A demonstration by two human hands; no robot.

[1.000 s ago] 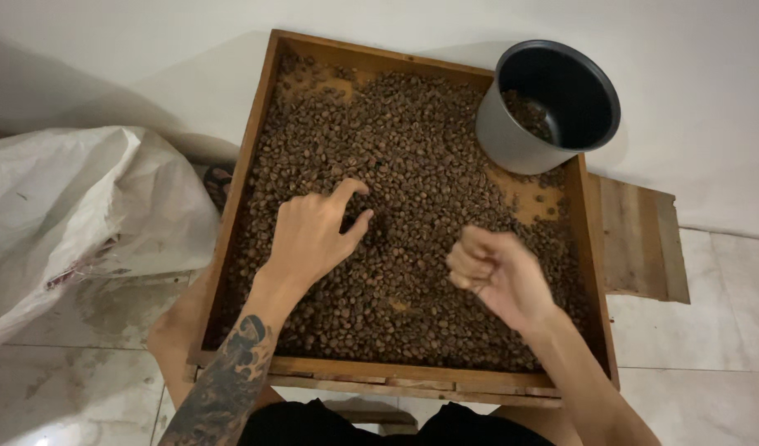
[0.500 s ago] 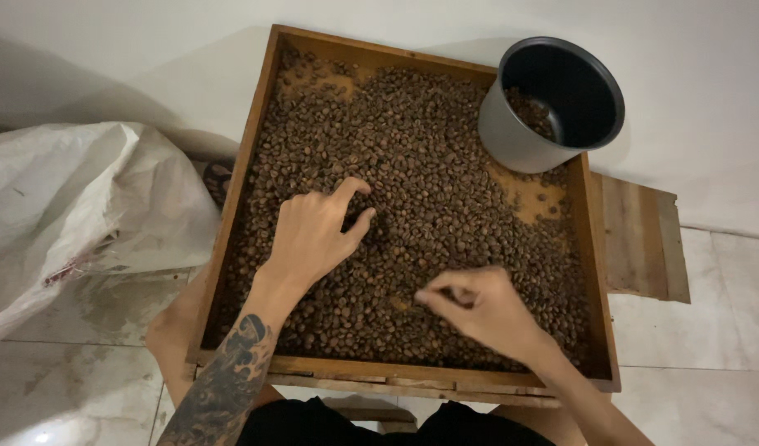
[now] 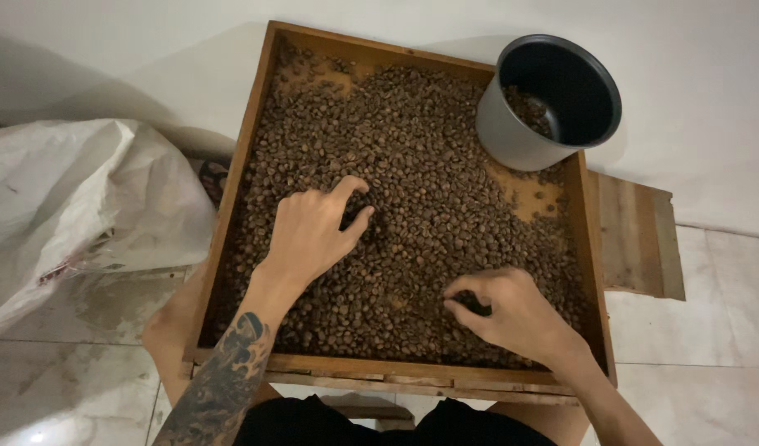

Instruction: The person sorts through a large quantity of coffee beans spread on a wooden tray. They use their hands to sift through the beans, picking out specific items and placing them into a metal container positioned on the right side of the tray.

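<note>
Both hands are down in the shallow square wooden tray (image 3: 274, 99) of small brown roasted beans (image 3: 412, 157), which fills the frame's middle. The right hand (image 3: 512, 312), lower right, has its fingers (image 3: 460, 311) pinched together on the beans right beneath them, probably gripping one, though it's too small to be sure. The left hand (image 3: 313, 231), centre-left, rests loosely curled with fingers spread, grasping nothing. The dark grey round metal pot (image 3: 512, 136) stands at upper right, up-frame of the right hand, with open bean surface between.

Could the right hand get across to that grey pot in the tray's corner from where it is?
Probably yes: the right hand rests on the beans, and only open beans lie between it and the grey pot.
</note>
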